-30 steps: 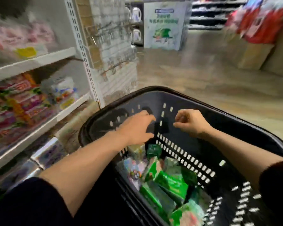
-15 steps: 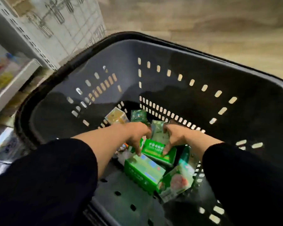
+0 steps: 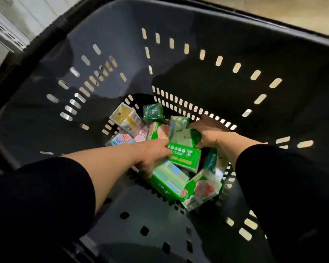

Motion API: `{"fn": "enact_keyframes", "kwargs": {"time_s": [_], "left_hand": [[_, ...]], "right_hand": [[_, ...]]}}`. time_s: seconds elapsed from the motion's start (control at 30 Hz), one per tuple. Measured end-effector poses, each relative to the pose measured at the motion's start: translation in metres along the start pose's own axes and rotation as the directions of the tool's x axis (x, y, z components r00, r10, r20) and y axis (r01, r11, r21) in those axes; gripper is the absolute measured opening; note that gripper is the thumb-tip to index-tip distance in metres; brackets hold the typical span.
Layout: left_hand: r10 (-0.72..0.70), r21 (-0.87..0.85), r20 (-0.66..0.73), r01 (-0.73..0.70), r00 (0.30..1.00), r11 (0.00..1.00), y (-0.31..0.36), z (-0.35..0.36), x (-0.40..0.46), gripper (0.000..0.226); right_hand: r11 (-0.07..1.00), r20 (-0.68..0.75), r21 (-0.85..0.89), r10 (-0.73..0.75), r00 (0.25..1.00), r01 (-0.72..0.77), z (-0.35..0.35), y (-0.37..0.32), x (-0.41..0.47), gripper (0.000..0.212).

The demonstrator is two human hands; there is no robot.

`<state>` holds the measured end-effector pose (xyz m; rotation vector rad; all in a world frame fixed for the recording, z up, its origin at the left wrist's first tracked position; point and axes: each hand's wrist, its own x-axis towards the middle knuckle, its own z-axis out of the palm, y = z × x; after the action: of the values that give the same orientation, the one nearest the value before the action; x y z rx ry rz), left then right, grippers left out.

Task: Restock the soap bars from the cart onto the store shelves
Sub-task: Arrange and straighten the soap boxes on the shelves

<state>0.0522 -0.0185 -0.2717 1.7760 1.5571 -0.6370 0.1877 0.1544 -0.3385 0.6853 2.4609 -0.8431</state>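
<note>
Soap bars in green boxes lie heaped at the bottom of the dark cart, with a yellow box and a small dark green pack at the far edge of the heap. We reach down into the cart with both arms, black sleeves pushed back from the forearms. Our left hand comes in from the left, its fingers curled round the end of a pale green box. Our right hand bends at the wrist, fingers clasping a white-and-green pack just above the heap.
</note>
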Motion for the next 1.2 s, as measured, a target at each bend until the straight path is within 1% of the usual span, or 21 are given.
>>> {"fn": "enact_keyframes", "kwargs": {"time_s": [0.03, 0.07, 0.13, 0.23, 0.27, 0.33, 0.4, 0.43, 0.5, 0.57, 0.67, 0.73, 0.8, 0.87, 0.9, 0.97, 1.03, 1.07, 1.13, 1.17, 1.2], "left_hand": [[-0.010, 0.001, -0.022, 0.010, 1.000, 1.000, 0.001, -0.006, 0.000, 0.077], [-0.025, -0.004, -0.048, 0.024, 0.999, 1.000, 0.001, -0.013, -0.001, 0.077], [-0.073, -0.021, -0.104, 0.071, 0.992, 0.997, -0.004, -0.029, -0.010, 0.077], [-0.148, -0.035, -0.193, 0.144, 0.970, 0.989, -0.019, -0.052, -0.035, 0.074], [-0.181, -0.057, -0.230, 0.172, 0.956, 0.983, -0.024, -0.060, -0.047, 0.074], [-0.260, -0.138, -0.336, 0.226, 0.905, 0.964, -0.032, -0.076, -0.075, 0.074], [-0.356, -0.268, -0.455, 0.256, 0.816, 0.929, -0.037, -0.089, -0.110, 0.068], [-0.408, -0.332, -0.501, 0.266, 0.763, 0.905, -0.039, -0.092, -0.129, 0.069], [-0.478, -0.413, -0.581, 0.268, 0.659, 0.871, -0.038, -0.095, -0.166, 0.076], [-0.494, -0.447, -0.664, 0.232, 0.561, 0.864, -0.035, -0.091, -0.200, 0.080], [-0.506, -0.458, -0.754, 0.217, 0.418, 0.862, -0.027, -0.077, -0.248, 0.080], [-0.515, -0.469, -0.801, 0.216, 0.305, 0.857, -0.022, -0.064, -0.276, 0.085], [-0.526, -0.483, -0.829, 0.232, 0.189, 0.844, -0.015, -0.049, -0.300, 0.091], [-0.556, -0.525, -0.829, 0.259, 0.062, 0.811, -0.004, -0.033, -0.320, 0.093], [-0.573, -0.552, -0.820, 0.276, -0.005, 0.787, 0.002, -0.023, -0.330, 0.093], [-0.596, -0.602, -0.793, 0.308, -0.126, 0.736, 0.016, -0.002, -0.351, 0.094], [-0.612, -0.648, -0.760, 0.335, -0.220, 0.684, 0.028, 0.025, -0.373, 0.093], [-0.619, -0.673, -0.739, 0.344, -0.266, 0.655, 0.034, 0.040, -0.384, 0.092], [-0.646, -0.740, -0.672, 0.348, -0.362, 0.576, 0.046, 0.073, -0.408, 0.093], [-0.655, -0.772, -0.636, 0.344, -0.409, 0.534, 0.053, 0.092, -0.419, 0.093], [-0.660, -0.799, -0.601, 0.336, -0.451, 0.498, 0.060, 0.111, -0.430, 0.092]], "right_hand": [[0.999, -0.042, -0.037, -0.014, 0.999, 0.012, -0.002, -0.001, -0.001, 0.074], [1.000, -0.070, -0.026, 0.002, 0.998, -0.004, -0.005, -0.001, -0.002, 0.071], [0.995, -0.106, 0.094, 0.035, 0.994, -0.025, -0.019, -0.005, -0.003, 0.068], [0.966, -0.219, 0.259, 0.047, 0.975, 0.012, -0.051, -0.020, -0.002, 0.061], [0.950, -0.263, 0.310, 0.056, 0.963, 0.030, -0.060, -0.028, 0.001, 0.061], [0.901, -0.314, 0.425, 0.059, 0.947, 0.085, -0.077, -0.052, -0.001, 0.072], [0.795, -0.342, 0.579, 0.033, 0.939, 0.183, -0.093, -0.071, -0.005, 0.082], [0.741, -0.359, 0.630, 0.013, 0.933, 0.233, -0.103, -0.081, -0.011, 0.075], [0.641, -0.394, 0.696, -0.034, 0.919, 0.322, -0.121, -0.098, -0.027, 0.047], [0.530, -0.424, 0.758, -0.043, 0.905, 0.380, -0.135, -0.111, -0.043, 0.029], [0.392, -0.440, 0.806, -0.101, 0.892, 0.443, -0.147, -0.134, -0.064, 0.013], [0.330, -0.452, 0.817, -0.144, 0.880, 0.474, -0.151, -0.155, -0.078, 0.007], [0.310, -0.497, 0.785, -0.205, 0.843, 0.537, -0.154, -0.184, -0.092, 0.006], [0.346, -0.596, 0.679, -0.255, 0.761, 0.648, -0.154, -0.216, -0.102, 0.015], [0.380, -0.656, 0.589, -0.291, 0.696, 0.714, -0.152, -0.235, -0.107, 0.022], [0.454, -0.743, 0.352, -0.397, 0.539, 0.819, -0.144, -0.273, -0.116, 0.035], [0.495, -0.767, 0.070, -0.528, 0.364, 0.866, -0.128, -0.311, -0.128, 0.045], [0.486, -0.756, -0.081, -0.599, 0.265, 0.870, -0.118, -0.328, -0.134, 0.049], [0.415, -0.679, -0.368, -0.731, 0.065, 0.832, -0.092, -0.359, -0.143, 0.061], [0.365, -0.632, -0.460, -0.775, -0.009, 0.810, -0.077, -0.374, -0.147, 0.069], [0.312, -0.592, -0.511, -0.803, -0.065, 0.801, -0.062, -0.387, -0.147, 0.075]]}}
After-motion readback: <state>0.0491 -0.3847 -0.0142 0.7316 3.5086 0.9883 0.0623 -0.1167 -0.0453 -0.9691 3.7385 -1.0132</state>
